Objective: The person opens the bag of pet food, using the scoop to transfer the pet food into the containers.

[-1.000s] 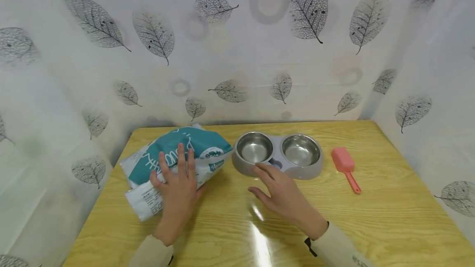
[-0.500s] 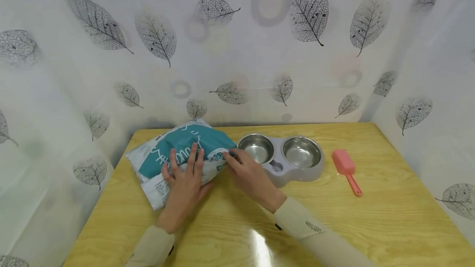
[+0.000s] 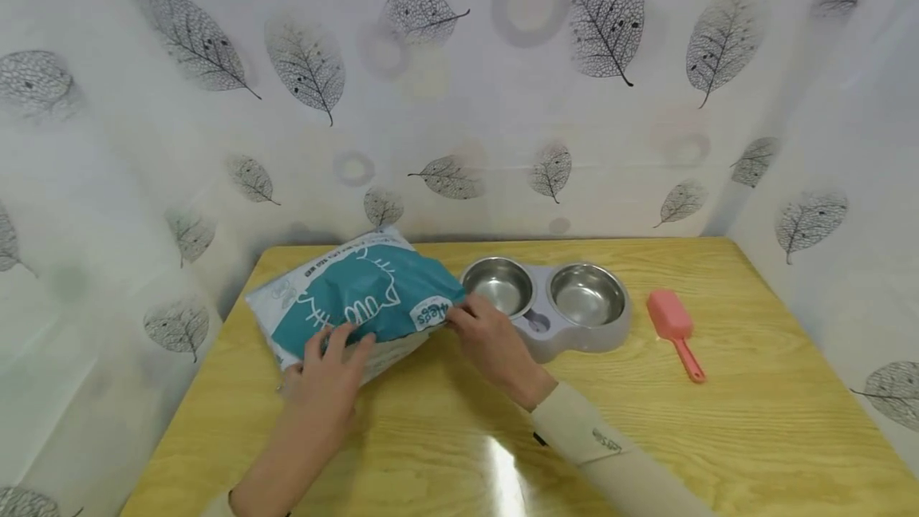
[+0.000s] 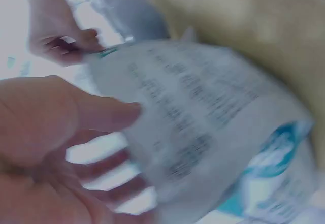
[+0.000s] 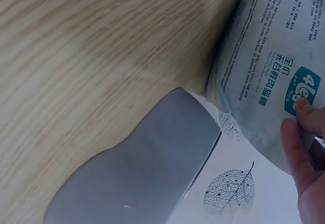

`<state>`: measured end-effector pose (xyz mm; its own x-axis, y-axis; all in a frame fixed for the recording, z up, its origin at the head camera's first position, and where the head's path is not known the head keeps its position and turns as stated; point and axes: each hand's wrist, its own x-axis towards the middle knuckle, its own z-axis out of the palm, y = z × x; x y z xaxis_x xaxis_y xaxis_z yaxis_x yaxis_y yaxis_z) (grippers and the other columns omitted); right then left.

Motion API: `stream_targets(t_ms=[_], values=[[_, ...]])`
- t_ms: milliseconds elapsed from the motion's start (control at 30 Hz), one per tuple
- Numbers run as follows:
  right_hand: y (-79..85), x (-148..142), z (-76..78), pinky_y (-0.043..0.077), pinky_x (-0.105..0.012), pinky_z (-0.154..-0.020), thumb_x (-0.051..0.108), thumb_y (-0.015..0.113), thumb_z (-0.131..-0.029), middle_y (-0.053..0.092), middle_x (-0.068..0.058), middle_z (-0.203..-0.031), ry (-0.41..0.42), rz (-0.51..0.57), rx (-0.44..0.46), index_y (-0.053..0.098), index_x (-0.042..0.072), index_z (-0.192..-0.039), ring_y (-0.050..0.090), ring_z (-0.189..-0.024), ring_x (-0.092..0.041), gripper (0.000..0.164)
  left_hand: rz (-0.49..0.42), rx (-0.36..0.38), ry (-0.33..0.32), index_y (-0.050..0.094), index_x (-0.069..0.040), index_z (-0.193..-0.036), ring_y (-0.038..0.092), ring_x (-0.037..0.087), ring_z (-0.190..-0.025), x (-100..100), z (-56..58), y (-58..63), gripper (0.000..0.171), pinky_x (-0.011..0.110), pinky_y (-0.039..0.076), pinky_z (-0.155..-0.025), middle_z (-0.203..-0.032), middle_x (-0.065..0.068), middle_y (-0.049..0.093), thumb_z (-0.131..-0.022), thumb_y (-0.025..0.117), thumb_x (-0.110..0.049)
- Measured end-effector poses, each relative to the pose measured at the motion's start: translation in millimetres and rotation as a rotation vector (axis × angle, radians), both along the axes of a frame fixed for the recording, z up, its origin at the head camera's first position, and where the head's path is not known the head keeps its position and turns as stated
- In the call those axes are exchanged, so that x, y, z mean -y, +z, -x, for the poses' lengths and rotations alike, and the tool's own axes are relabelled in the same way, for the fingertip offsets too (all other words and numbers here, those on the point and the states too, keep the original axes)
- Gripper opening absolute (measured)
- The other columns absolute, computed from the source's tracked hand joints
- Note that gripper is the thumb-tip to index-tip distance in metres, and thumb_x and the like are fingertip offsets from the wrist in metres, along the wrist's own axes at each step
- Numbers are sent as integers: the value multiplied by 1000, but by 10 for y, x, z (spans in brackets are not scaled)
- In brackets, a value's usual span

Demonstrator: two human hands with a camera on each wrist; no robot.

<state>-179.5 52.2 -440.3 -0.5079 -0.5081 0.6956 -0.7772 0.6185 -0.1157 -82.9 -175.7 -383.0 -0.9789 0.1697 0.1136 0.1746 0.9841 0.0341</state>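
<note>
A teal and white pet food bag point(image 3: 373, 286) lies on the left part of the table, its teal face up in the head view. My right hand point(image 3: 491, 341) pinches the bag's right corner between thumb and fingers; the right wrist view shows this hand point(image 5: 310, 158) beside the printed logo. My left hand point(image 3: 323, 377) rests at the near edge of the bag, fingers spread and slightly bent on the teal face. In the left wrist view the thumb of my left hand point(image 4: 61, 132) lies over the white printed side, with the fingertips partly hidden behind the bag.
A grey double pet bowl point(image 3: 540, 325) with two steel dishes stands right of the bag, close to my right hand. Farther right lies a pink scoop point(image 3: 673, 324). A leaf-patterned curtain point(image 3: 459, 102) encloses the back and sides of the wooden table point(image 3: 632, 429).
My right hand has moved left from before the bowls and taken hold of the bag's corner. The bag has unfolded and flattened. My left hand has shifted left and toward me.
</note>
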Motion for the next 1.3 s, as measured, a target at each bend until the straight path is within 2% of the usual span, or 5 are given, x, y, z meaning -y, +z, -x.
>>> stream_targets(t_ms=[233,633,933,1100,1300], values=[[-32,-56,-14,57,-23,-65,1,85,-80,65,-6,-89,17,0,44,74,7,-92,67,-79,-17,17,-17,137,-74,69,-10,-111,57,25,-79,64,-117,168,38,41,55,-66,-95,6,58,-78,80,6],[-128,-171,-82,56,-24,-68,-4,79,-85,65,-7,-95,72,-46,159,74,8,-96,63,-80,-15,17,-231,290,-330,69,-12,-91,47,2,-65,172,9,88,10,21,41,-55,-74,-8,53,-90,78,-15],[-156,-166,-342,56,-23,-64,14,86,-84,65,-7,-98,-76,106,171,67,5,-101,65,-79,-14,27,-195,247,-439,74,-12,-118,64,11,-83,133,287,149,26,29,54,-66,-96,-3,67,-96,72,-27],[-79,-63,-438,43,-15,-52,20,79,-91,60,6,-66,-34,244,503,68,13,-77,49,-58,0,19,-214,254,-507,77,-6,-115,59,9,-79,94,369,133,23,28,53,-69,-91,-2,65,-97,67,-16],[-44,20,-466,41,-19,-47,37,70,-98,57,8,-55,-86,262,884,75,10,-71,46,-49,0,39,-234,269,-555,79,-4,-111,54,6,-73,50,408,124,23,25,49,-65,-86,-3,62,-95,62,-7]])
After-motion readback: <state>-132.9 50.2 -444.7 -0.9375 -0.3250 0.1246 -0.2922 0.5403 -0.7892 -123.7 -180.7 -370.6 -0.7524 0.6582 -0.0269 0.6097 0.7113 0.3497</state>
